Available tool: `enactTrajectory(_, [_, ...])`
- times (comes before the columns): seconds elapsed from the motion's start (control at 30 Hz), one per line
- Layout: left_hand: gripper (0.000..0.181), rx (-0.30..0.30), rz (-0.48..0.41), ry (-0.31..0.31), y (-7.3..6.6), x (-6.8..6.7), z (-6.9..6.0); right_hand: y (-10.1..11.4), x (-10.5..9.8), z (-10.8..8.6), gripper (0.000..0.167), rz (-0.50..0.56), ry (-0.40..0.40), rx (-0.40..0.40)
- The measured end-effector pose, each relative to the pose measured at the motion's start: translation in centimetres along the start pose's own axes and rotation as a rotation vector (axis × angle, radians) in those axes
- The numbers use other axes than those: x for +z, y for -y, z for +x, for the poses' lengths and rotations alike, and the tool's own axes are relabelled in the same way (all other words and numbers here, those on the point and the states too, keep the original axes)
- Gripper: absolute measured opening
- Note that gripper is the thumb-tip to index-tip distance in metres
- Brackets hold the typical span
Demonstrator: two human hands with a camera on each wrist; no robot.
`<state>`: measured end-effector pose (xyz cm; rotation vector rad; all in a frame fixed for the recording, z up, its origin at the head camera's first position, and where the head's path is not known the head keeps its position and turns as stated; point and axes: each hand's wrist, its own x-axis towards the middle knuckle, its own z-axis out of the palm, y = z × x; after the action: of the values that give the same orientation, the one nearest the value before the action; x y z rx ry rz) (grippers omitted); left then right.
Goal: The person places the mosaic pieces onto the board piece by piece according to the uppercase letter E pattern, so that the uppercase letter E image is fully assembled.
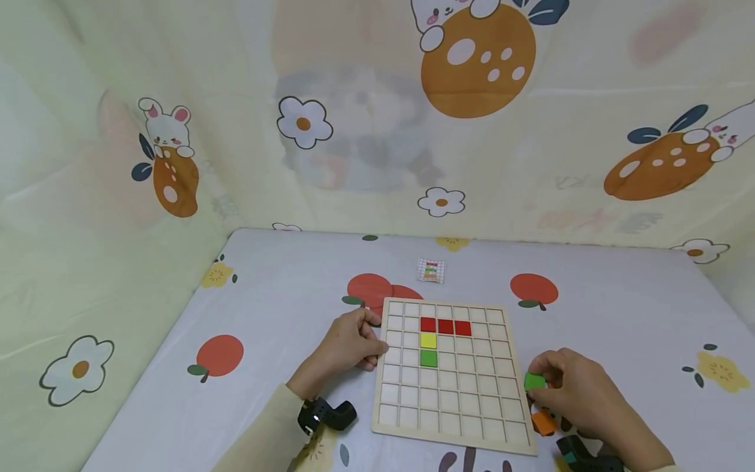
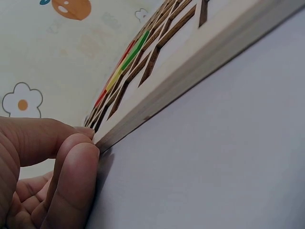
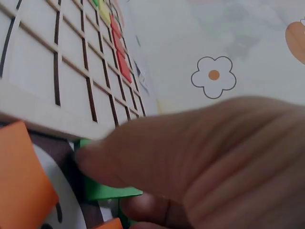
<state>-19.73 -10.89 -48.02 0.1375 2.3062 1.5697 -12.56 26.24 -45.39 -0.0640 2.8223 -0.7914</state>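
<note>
A wooden grid board (image 1: pixel 454 419) lies on the cloth, holding three red tiles (image 1: pixel 445 326) in a row, a yellow tile (image 1: pixel 428 340) below the leftmost red one and a green tile (image 1: pixel 428 358) under that. At the board's left edge my left hand (image 1: pixel 342 347) rests, its thumb and bent fingers touching the rim; the left wrist view shows the fingertips (image 2: pixel 78 157) at the wooden edge. My right hand (image 1: pixel 580 390) pinches a green piece (image 1: pixel 535 381) just beyond the right edge, also visible under the thumb in the right wrist view. Orange pieces (image 1: pixel 544 423) lie beside that hand.
Behind the board lies a small card (image 1: pixel 431 271) with a coloured grid pattern. A patterned cloth (image 1: pixel 283 275) covers the table, and printed curtains (image 1: pixel 366 164) stand at its back and left.
</note>
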Motion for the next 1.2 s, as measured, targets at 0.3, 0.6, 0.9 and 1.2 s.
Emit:
enactTrajectory(0.3, [0.039,0.001,0.001,-0.001,-0.2,-0.1,-0.1,0.0,0.0,-0.7,0.013,0.094,-0.076,-0.042])
enactTrajectory(0.6, [0.039,-0.008,0.002,-0.004,0.0,-0.1,0.1,0.5,0.2,-0.8,0.033,0.338,0.042,0.002])
enactTrajectory(0.9, [0.039,0.001,-0.004,0.005,0.3,-0.1,0.2,0.6,0.5,-0.4,0.036,0.148,0.037,-0.017])
enactTrajectory(1.2, [0.038,-0.006,-0.010,0.000,0.2,-0.1,0.1,1.3,0.5,0.0,0.025,0.058,0.043,-0.094])
